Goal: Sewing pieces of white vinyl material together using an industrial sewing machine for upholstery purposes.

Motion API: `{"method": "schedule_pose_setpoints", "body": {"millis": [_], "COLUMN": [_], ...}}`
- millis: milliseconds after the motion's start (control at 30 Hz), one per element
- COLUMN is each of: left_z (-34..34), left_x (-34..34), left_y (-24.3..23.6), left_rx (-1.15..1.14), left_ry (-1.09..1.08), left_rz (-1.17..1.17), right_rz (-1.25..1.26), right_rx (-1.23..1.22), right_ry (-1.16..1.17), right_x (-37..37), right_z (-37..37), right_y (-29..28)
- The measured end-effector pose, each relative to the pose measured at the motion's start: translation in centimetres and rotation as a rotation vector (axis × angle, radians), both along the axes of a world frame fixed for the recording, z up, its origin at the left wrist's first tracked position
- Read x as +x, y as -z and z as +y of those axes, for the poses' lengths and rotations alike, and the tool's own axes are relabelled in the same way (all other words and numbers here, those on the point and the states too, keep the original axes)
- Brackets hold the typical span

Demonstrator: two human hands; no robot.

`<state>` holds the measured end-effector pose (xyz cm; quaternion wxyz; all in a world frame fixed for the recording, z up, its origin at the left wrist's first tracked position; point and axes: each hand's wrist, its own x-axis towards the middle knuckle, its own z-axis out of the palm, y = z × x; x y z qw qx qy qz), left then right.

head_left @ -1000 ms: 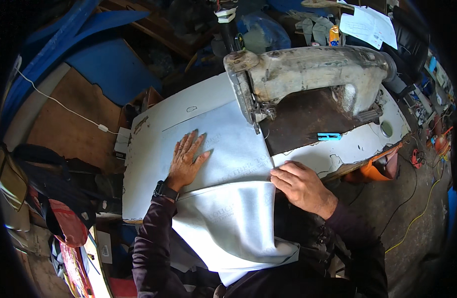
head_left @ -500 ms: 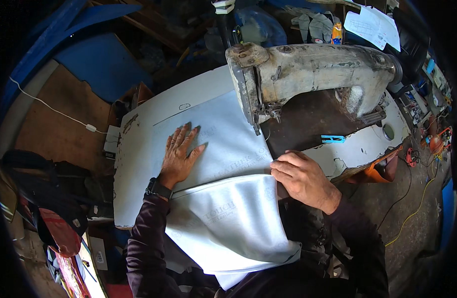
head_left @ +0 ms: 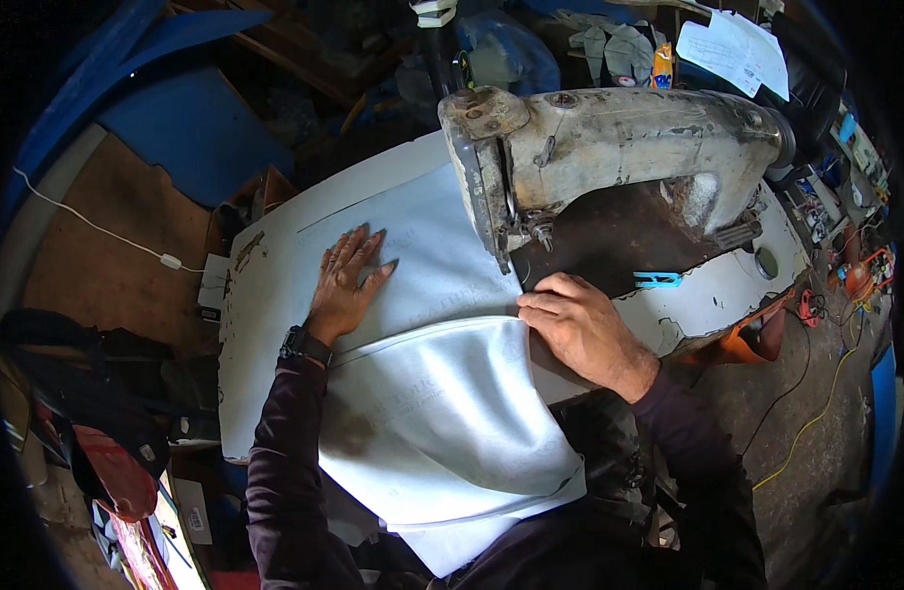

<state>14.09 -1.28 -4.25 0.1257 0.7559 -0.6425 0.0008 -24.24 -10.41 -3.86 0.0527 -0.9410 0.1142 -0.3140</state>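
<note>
A pale grey-blue sheet of printed fabric-like material (head_left: 427,413) lies on the sewing table and drapes over its near edge toward my lap. A raised fold or seam crosses it. My left hand (head_left: 346,280) rests flat on the sheet, fingers spread. At the sheet's right edge, by the end of the fold, my right hand (head_left: 584,329) pinches the material between thumb and fingers. Just beyond stands a worn grey sewing machine (head_left: 629,138), its needle end (head_left: 503,258) over the sheet's right edge.
A light blue clip-like piece (head_left: 658,279) lies on the table (head_left: 260,324) right of the machine bed. An orange pouch (head_left: 757,339) hangs beneath the right edge. Bags (head_left: 117,462) stand at left; a yellow cable (head_left: 816,423) runs over the floor at right.
Both hands have moved slightly away from me, and the sheet has slid the same way toward the machine. The fold now lies nearer the needle end.
</note>
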Motion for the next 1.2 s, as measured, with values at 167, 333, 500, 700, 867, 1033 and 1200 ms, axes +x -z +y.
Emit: {"method": "schedule_pose_setpoints", "body": {"millis": [167,333,500,700,867,1033,1200], "left_z": [-2.5,-3.0,-2.5,-2.7,2.9,5.6,10.1], "left_x": [0.5,7.0,6.5,3.0,-9.0,-17.2,-18.2], "left_y": [0.5,4.8,4.0,0.4,-6.1,-7.2,-7.8], "left_rx": [-0.061,-0.226,-0.221,0.025,-0.229,-0.234,-0.172], "left_ry": [0.074,0.229,0.188,0.181,0.261,0.359,0.304], "left_rz": [-0.02,-0.063,0.275,-0.038,0.122,0.063,0.097], "right_rz": [-0.029,-0.051,-0.272,-0.439,-0.295,-0.291,-0.196], "right_rx": [-0.034,0.098,0.167,0.757,0.991,1.26,1.285], "right_ry": [0.086,0.053,0.029,0.083,-0.144,0.021,0.051], "right_x": [0.4,1.5,-0.5,-9.7,-7.0,-11.1,-9.1], "right_z": [0.3,0.6,5.0,16.0,14.6,11.1,10.9], "right_y": [0.3,2.1,2.4,7.9,9.7,11.6,12.9]}}
